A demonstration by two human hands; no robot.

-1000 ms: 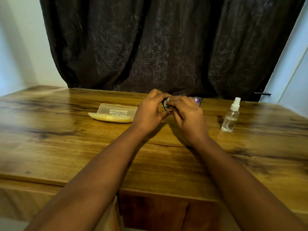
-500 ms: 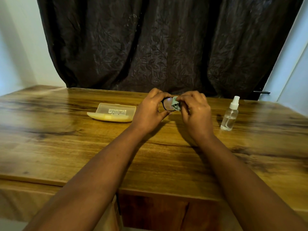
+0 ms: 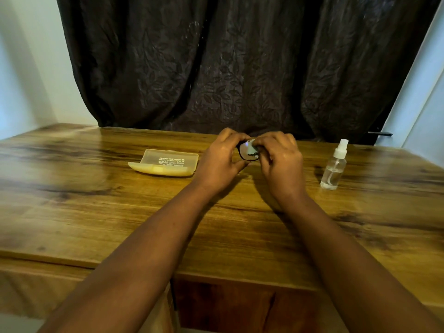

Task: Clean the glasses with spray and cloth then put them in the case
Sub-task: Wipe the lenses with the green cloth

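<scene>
Both hands meet above the far middle of the wooden table (image 3: 96,212). The left hand (image 3: 219,162) curls its fingers round the left end of the black-framed glasses (image 3: 246,156), thumb underneath. The right hand (image 3: 280,159) pinches a small pale green cloth (image 3: 252,146) against the upper right part of the one lens that shows. Most of the cloth and the whole right half of the glasses are hidden behind the right hand, so only that single lens and its rim can be made out.

To the left, near the left hand but apart from it, the yellowish translucent case (image 3: 165,164) lies open on the table, lid tipped back; its print is too small to read, and nothing can be made out inside. To the right, well apart from the hands, the clear spray bottle (image 3: 334,168) stands upright with its white nozzle on; how much liquid it holds is hard to tell. A dark curtain (image 3: 240,68) hangs behind.
</scene>
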